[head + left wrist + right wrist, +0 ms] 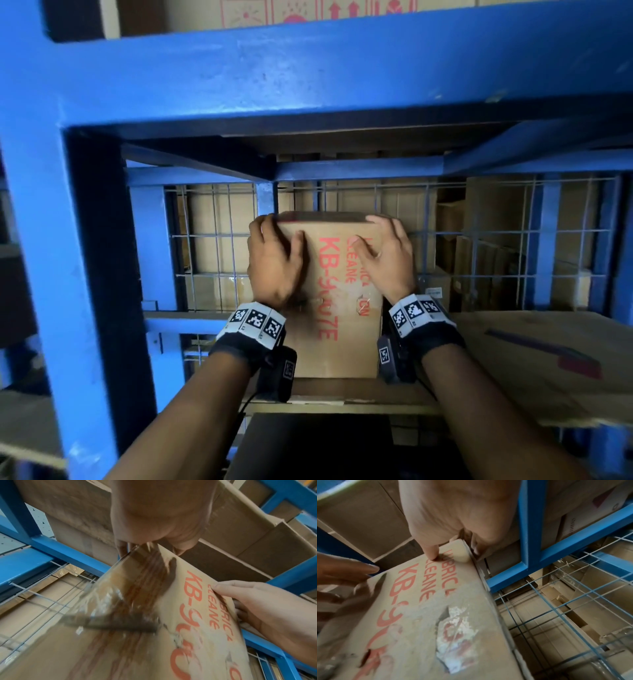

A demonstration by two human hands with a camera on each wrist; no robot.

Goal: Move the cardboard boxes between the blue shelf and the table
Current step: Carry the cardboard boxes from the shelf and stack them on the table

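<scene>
Cardboard box (pixel 337 301) w/ red print clamped btwn both hands: left hand (pixel 274 262) grips its top-left corner, right hand (pixel 385 257) its top-right. Box stands on blue shelf (pixel 308 85), against wire mesh (pixel 479 240); more cartons (pixel 493 219) behind mesh.

You have two bare hands, left (pixel 274 262) and right (pixel 387 258), on one tall brown cardboard box with red lettering (pixel 337 308) between your fingers, inside one blue metal shelf (pixel 308 82) with one wire-mesh back panel (pixel 479 240) beyond your fingertips.

Red "KB-9", partly readable "CLEANE" and "BRIC" on the cardboard box (pixel 337 301) face; remaining print illegible.
</scene>
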